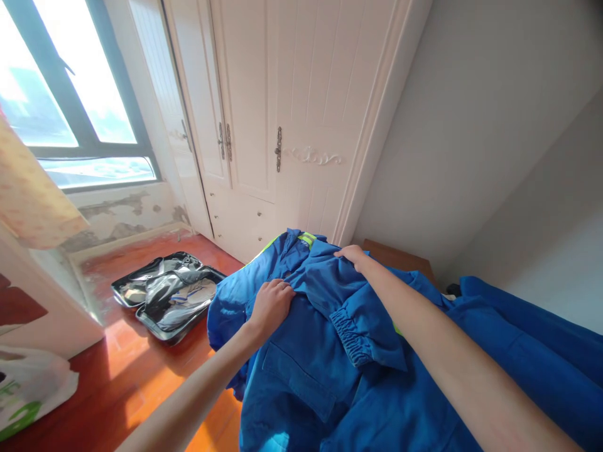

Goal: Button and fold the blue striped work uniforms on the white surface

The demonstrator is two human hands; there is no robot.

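Blue jacket: while one sleeve lies folded across its front, the garment is spread in the lower middle of the view, directly under both hands; what bears it is hidden.
Left hand: on the jacket's upper front, fingers bent down onto the cloth at the edge of the folded sleeve; whether they pinch or only press, I cannot tell.
Right hand: farther up, by the shoulder and near the collar, fingertips touching the fabric; its grip cannot be told either. The two hands are apart, with a ridge of cloth between them.
Jacket details: a gathered cuff ends the sleeve; yellow-green trim shows at the collar; a pocket flap lies below the left hand.
Blue cloth: at the right, beyond the right forearm.
Suitcase: open on the reddish wooden floor, left of the jacket, with grey and dark items inside.
Wardrobe: white, closed, with ornate handles, behind the jacket.
Left side: a window, bright; a pale curtain; a white plastic bag; peeling paint under the sill.
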